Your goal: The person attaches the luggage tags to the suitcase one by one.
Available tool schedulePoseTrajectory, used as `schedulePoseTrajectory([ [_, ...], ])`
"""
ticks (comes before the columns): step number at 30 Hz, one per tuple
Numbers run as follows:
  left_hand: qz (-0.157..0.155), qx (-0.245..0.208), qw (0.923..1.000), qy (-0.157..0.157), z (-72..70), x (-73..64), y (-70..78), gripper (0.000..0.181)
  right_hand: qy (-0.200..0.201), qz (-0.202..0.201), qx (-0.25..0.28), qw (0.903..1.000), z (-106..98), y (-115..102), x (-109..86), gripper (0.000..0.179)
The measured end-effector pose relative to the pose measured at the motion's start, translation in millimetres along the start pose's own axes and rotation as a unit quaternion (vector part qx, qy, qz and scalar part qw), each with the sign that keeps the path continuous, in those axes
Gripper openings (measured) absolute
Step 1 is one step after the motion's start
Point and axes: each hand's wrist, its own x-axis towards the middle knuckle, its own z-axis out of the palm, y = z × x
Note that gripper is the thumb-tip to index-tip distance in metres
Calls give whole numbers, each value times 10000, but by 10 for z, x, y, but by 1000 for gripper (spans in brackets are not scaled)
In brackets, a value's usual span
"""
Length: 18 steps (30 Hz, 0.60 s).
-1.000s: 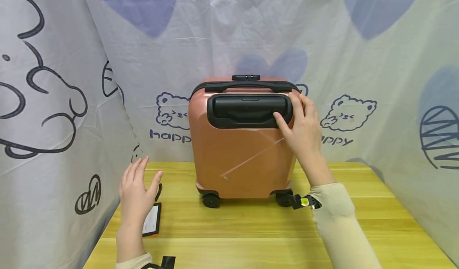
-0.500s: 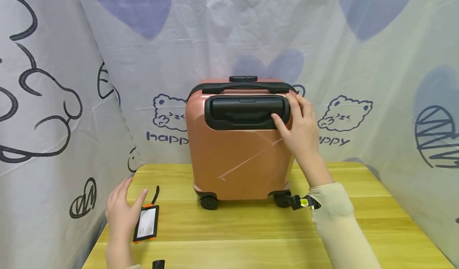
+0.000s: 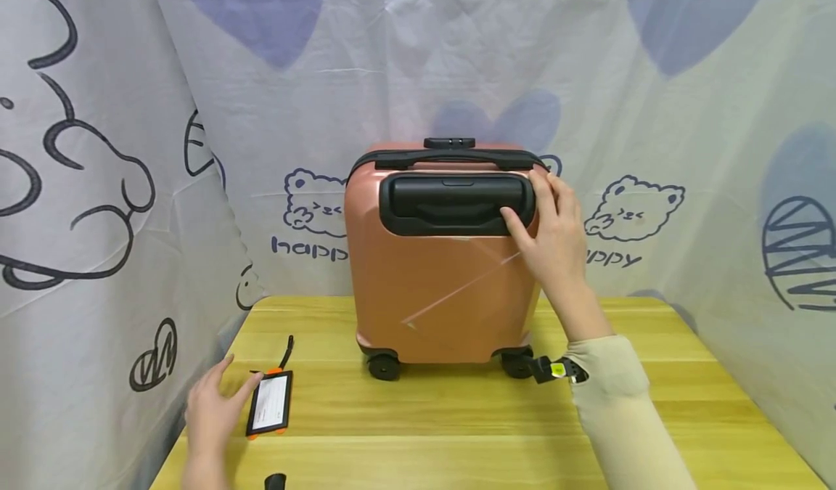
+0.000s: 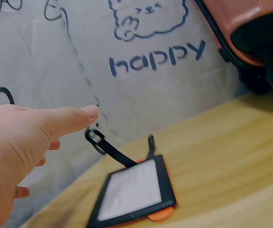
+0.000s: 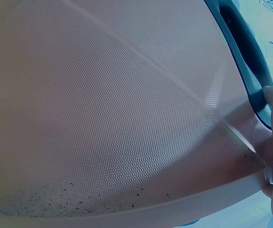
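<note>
A rose-gold hard-shell suitcase (image 3: 451, 294) stands upright on its wheels, its black telescopic handle recess (image 3: 451, 203) facing me. My right hand (image 3: 555, 247) holds its upper right corner, thumb on the edge of the recess and fingers over the side. In the right wrist view that thumb lies on the black rim, above the textured shell. To the left, a black luggage tag (image 3: 270, 401) with a white card, orange edges and a strap lies on the table. My left hand (image 3: 212, 406) hovers beside it, thumb apart from the fingers, holding nothing; the thumb tip overlaps the tag's upper corner in the head view.
The wooden table (image 3: 418, 410) carries the suitcase and tag. A white printed cloth (image 3: 405, 54) hangs close behind the suitcase and along both sides. Black swivel wheels (image 3: 384, 366) show under the suitcase, and a carry handle (image 3: 453, 157) runs across its top.
My left hand has come down and slightly left, from in front of the luggage tag to beside it, uncovering the tag. My right hand stays on the suitcase corner.
</note>
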Motion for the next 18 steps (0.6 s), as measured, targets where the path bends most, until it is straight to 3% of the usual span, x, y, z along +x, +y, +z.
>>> schedulePoseTrajectory([
  [5,10,538,9985,-11,175,11,-91,84,-1,-4,8,10000,-1,-4,-5,63],
  [11,-15,731,9972,-128,305,12,-86,88,-15,39,-4,10000,-2,-6,-7,63],
  [18,-200,846,9943,-611,395,23,-56,91,-62,104,-9,9999,-9,-11,-11,64],
])
